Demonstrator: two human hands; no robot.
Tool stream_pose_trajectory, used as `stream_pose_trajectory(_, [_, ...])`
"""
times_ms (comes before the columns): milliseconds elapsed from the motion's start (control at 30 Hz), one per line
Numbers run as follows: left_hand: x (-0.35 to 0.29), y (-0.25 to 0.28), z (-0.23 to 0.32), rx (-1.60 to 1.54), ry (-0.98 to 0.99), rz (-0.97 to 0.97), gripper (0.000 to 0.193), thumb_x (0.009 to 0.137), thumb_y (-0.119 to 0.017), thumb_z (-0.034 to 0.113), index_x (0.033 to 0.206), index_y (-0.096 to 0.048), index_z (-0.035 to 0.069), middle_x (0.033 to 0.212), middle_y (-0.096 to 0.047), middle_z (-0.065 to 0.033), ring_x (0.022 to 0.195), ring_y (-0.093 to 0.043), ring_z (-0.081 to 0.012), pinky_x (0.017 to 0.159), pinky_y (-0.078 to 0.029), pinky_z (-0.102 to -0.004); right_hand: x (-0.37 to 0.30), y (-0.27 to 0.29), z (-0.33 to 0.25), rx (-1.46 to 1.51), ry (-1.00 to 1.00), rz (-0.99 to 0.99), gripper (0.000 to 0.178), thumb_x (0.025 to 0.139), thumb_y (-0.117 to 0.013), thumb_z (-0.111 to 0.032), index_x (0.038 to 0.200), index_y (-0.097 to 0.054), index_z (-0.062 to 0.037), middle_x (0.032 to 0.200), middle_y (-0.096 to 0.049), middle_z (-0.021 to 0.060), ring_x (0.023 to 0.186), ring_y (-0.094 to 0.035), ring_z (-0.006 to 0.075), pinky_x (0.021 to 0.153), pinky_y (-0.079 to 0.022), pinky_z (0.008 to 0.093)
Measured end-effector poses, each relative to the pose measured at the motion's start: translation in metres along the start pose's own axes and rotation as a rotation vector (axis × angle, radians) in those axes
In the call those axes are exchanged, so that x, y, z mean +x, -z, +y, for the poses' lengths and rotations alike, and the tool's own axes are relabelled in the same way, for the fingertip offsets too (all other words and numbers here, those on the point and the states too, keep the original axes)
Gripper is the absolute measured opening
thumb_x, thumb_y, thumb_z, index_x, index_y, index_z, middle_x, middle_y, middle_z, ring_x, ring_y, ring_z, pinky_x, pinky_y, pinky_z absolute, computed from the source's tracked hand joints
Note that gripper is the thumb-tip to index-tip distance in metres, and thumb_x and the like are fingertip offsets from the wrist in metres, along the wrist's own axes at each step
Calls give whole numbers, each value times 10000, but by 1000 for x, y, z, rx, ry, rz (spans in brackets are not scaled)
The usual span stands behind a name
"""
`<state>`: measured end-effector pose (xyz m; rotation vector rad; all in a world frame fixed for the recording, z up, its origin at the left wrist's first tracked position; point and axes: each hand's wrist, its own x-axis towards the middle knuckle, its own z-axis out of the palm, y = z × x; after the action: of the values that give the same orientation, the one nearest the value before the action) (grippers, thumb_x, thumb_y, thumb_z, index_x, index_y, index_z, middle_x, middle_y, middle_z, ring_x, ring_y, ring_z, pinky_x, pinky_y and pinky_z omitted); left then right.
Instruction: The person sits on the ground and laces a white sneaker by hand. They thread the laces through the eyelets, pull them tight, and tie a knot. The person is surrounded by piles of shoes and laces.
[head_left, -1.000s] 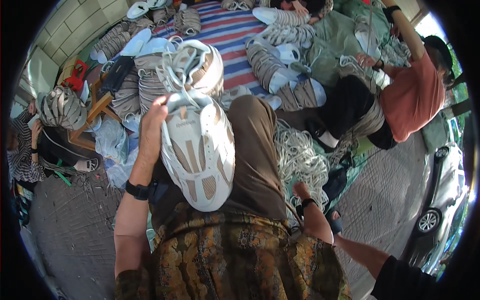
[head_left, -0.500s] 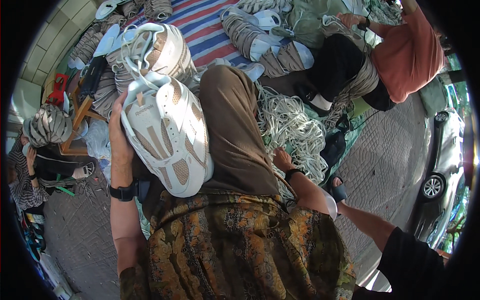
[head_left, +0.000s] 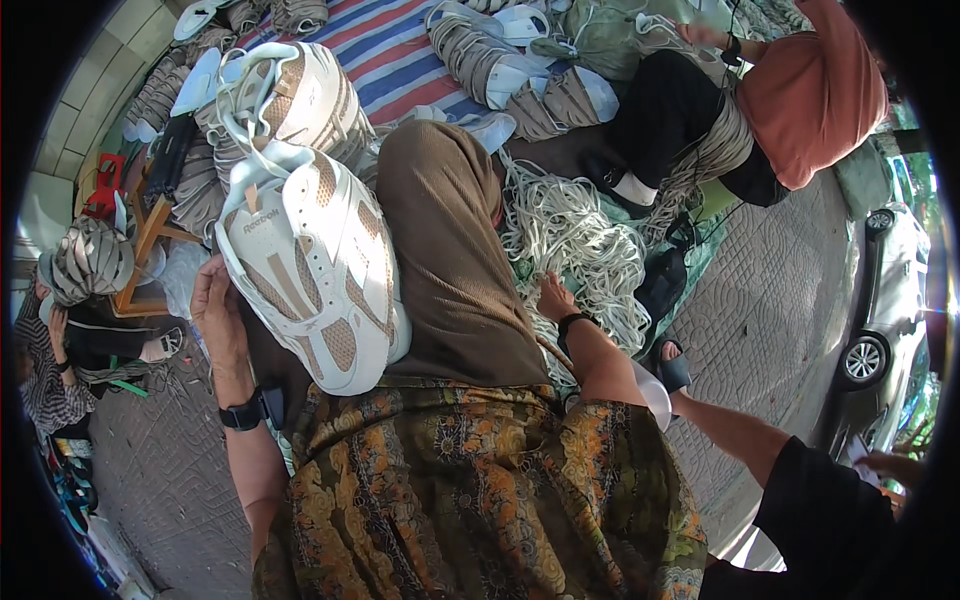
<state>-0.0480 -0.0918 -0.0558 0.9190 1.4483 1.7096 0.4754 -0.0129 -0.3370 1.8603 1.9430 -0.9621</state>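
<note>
A white-and-beige sneaker rests on my lap, its laces hanging loose at the collar. Behind it, another sneaker of the same kind leans against it. Beside the near sneaker's left edge is my left hand, its fingers curled in, with nothing visible between them. On my right, past my knee in brown trousers, lies a big tangled heap of white shoelaces. My right hand is down at the heap's near edge, its fingers closed on laces; the fingertips are partly hidden.
Bundled beige shoe uppers lie on a striped sheet. A wooden stool stands at left. A seated person in a salmon top works at far right, another person at far left. Someone's sandalled foot is near my right elbow. A car is parked beyond.
My left hand has come off the sneaker's side, and its fingers have curled. My right hand remains at the lace heap. At the right edge, a person's hand with something white has appeared.
</note>
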Motion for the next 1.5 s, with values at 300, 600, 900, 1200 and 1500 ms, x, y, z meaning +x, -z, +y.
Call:
stream_pose_trajectory(300, [5, 0, 0, -6, 32, 0, 159, 981, -555, 92, 1092, -631, 8, 1028, -665, -30, 933, -615, -80, 858, -487, -240, 13, -22, 14, 363, -94, 454, 233, 791, -589, -51, 998, -672, -116, 1233, -571, 117, 1114, -578, 346, 932, -466, 408])
stream_pose_trajectory(600, [5, 6, -2, -28, 37, -18, 157, 983, -546, 86, 1093, -626, 8, 1018, -660, -27, 942, -613, -85, 867, -483, -244, 44, -24, 43, 1240, -192, 34, 410, 850, -648, -172, 1238, -572, -65, 1100, -595, 91, 898, -652, 228, 719, -567, 398])
stream_pose_trajectory(900, [3, 4, 4, -17, 56, -5, 176, 980, -545, 89, 1112, -617, -2, 1045, -657, -44, 967, -613, -102, 891, -482, -256, 16, 15, 28, 1600, -262, 423, 102, 879, -596, -173, 890, -617, -74, 754, -609, 22, 634, -596, 141, 582, -522, 299])
stream_pose_trajectory(1200, [-4, 20, 7, -65, 9, 22, 214, 956, -555, 61, 1148, -601, -24, 1053, -667, -125, 916, -654, -185, 854, -532, -316, -134, 224, -58, 1425, 475, 505, 105, 911, -584, -54, 983, -647, -11, 765, -616, 29, 642, -539, 88, 588, -462, 233])
stream_pose_trajectory(1500, [-83, -57, 134, 188, -460, -187, 316, 922, -619, 202, 1155, -583, -8, 1161, -610, -206, 971, -636, -244, 800, -535, -335, -297, 318, -221, 1031, 1263, 107, 166, 914, -604, -23, 1074, -640, 3, 914, -699, 74, 767, -653, 122, 608, -478, 214])
